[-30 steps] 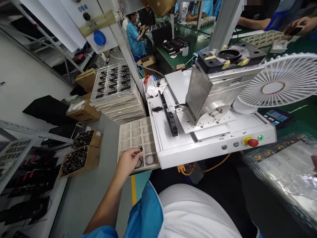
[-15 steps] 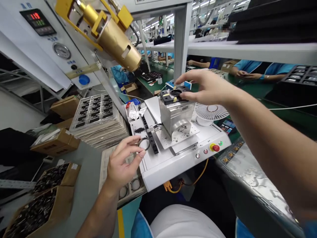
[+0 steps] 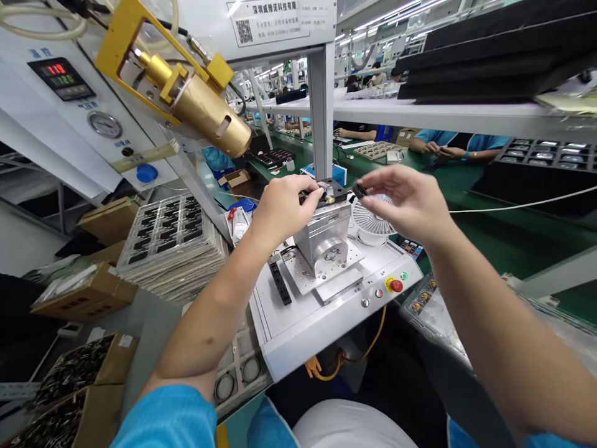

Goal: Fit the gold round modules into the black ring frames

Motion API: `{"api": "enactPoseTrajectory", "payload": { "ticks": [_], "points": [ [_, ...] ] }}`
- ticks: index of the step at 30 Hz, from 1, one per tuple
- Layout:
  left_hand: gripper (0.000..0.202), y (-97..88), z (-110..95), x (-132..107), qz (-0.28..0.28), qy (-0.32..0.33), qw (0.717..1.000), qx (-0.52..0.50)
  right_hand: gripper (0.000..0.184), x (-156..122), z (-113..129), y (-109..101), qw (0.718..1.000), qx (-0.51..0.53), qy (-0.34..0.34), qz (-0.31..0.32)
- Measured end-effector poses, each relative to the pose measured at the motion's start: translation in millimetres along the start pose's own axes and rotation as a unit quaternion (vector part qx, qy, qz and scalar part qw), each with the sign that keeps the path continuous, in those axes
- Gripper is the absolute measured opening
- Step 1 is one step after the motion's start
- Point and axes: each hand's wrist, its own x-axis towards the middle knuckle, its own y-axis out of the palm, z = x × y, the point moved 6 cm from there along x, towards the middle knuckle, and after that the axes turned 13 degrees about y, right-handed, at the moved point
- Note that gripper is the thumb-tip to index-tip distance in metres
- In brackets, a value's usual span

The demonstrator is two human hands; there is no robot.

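Note:
My left hand (image 3: 284,208) rests on top of the black fixture block (image 3: 332,188) on the silver machine stand (image 3: 326,239), fingers curled and pinching something small I cannot make out against the block. My right hand (image 3: 405,198) hovers just right of the fixture, thumb and forefinger pinched on a small dark round part (image 3: 359,188). A beige tray (image 3: 242,367) holding ring parts sits low, left of the white machine base (image 3: 321,305).
A gold press head (image 3: 205,112) hangs above left of the fixture. A small white fan (image 3: 373,221) stands behind it. Stacked trays (image 3: 170,233) and cardboard boxes of small parts (image 3: 69,379) lie to the left. Other workers sit at green benches beyond.
My left hand rose from the tray area with a ring and reached the fixture top. My right hand drew back from the fixture, holding a small dark part.

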Motion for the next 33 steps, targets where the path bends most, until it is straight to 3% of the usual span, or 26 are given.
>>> {"api": "enactPoseTrajectory", "payload": {
  "ticks": [4, 8, 11, 16, 18, 21, 24, 26, 29, 31, 33],
  "points": [
    [0.026, 11.1, -1, -4, 0.087, 0.009, 0.996, -0.014, 0.034, -78, -48, -36, 0.991, 0.021, 0.131, -0.027],
    [0.064, 16.8, 0, -23, 0.079, 0.044, 0.996, 0.015, 0.049, -153, -125, -55, 0.949, 0.003, 0.315, -0.024],
    [0.072, 23.3, 5, -27, 0.073, 0.056, 0.996, 0.020, 0.067, -190, -168, -49, 0.914, -0.062, 0.400, 0.020],
    [0.069, 11.3, -2, -38, 0.047, 0.076, 0.996, -0.001, 0.082, -209, -186, -18, 0.891, -0.184, 0.403, 0.104],
    [0.070, -1.2, -14, -61, 0.003, 0.080, 0.997, -0.011, 0.085, -211, -185, -10, 0.888, -0.210, 0.394, 0.111],
    [0.064, -9.2, -39, -118, -0.080, 0.084, 0.990, -0.084, 0.084, -214, -183, -4, 0.881, -0.257, 0.384, 0.104],
    [0.053, 17.1, -64, -181, -0.080, 0.014, 0.976, -0.200, 0.080, -214, -181, 0, 0.876, -0.298, 0.368, 0.089],
    [0.036, 47.1, -77, -217, -0.072, -0.090, 0.953, -0.279, 0.078, -210, -179, -2, 0.873, -0.317, 0.363, 0.071],
    [0.020, 93.0, -95, -259, -0.071, -0.285, 0.883, -0.365, 0.074, -200, -173, -13, 0.872, -0.315, 0.371, 0.055],
    [0.026, 118.6, -107, -276, -0.042, -0.375, 0.834, -0.402, 0.068, -197, -166, -20, 0.876, -0.295, 0.378, 0.057],
    [0.034, 138.6, -114, -283, -0.016, -0.434, 0.786, -0.440, 0.064, -202, -155, -19, 0.897, -0.229, 0.371, 0.065]
  ]
}}
